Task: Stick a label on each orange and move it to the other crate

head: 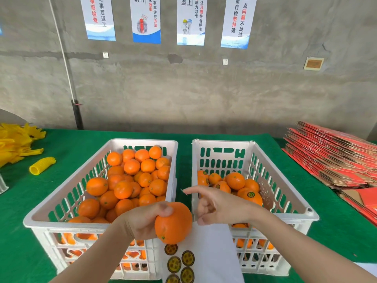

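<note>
My left hand [140,221] grips one unlabelled orange [173,223] over the gap between the two white crates, at their near end. My right hand [212,205] hovers just right of it, index finger stretched toward the orange and the other fingers curled. A thin dark sliver at that fingertip looks like a label [183,191] seen edge-on. The left crate [142,141] is piled with plain oranges [122,188]. The right crate [224,142] holds several oranges with round dark labels [250,196]. A white label sheet [214,254] with round stickers [174,263] hangs below the hands.
Green cloth [61,144] covers the table. Yellow foam nets [14,144] and one foam sleeve [41,165] lie at the left. A stack of flattened red cartons [336,158] fills the right side. A concrete wall with posters stands behind.
</note>
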Tool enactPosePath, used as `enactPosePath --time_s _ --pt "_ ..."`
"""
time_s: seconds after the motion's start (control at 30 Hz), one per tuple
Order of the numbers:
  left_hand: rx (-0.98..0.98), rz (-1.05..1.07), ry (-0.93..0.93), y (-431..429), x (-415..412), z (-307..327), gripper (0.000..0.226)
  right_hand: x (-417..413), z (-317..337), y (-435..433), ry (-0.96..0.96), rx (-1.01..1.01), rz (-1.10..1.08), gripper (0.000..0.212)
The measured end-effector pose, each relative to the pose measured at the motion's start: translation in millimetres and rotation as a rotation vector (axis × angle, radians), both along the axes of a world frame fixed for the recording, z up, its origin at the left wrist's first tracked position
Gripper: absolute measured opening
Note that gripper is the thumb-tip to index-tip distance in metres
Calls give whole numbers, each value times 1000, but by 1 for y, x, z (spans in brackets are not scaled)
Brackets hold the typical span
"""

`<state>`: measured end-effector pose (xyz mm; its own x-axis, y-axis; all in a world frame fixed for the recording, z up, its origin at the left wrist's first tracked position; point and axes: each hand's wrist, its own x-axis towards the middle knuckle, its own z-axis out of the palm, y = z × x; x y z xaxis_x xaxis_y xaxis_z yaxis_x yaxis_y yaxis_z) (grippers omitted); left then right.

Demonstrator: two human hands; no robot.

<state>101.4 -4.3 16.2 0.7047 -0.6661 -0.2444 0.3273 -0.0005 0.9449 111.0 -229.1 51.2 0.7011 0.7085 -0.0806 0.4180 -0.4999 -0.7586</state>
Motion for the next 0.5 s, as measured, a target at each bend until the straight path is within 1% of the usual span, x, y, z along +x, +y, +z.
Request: enactPosePath --time_s 0.07,0.17,0.27,0.33,0.37,0.43,0.47,0.5 --pt "18 -4 -47 -3 0 2 112 0 0 -1 49 -13 10 76" --pt "-112 124 27 -2 5 0 113 -1 -3 -1 107 -79 31 79" --pt "-206 236 133 -2 10 2 105 0 -1 -3 82 -42 -22 74" --pt "-242 319 214 -5 10 2 97 1 2 -4 -25 1 -114 59" --pt "-250 366 245 -7 9 2 90 2 2 -3 -107 37 -189 48" --pt "-272 447 276 -10 7 2 72 4 1 0 -248 179 -375 24" --pt "-279 473 280 -13 6 2 66 4 1 3 -261 277 -462 15" --pt "-277 489 272 -15 5 3 64 4 2 5 -234 375 -530 11"
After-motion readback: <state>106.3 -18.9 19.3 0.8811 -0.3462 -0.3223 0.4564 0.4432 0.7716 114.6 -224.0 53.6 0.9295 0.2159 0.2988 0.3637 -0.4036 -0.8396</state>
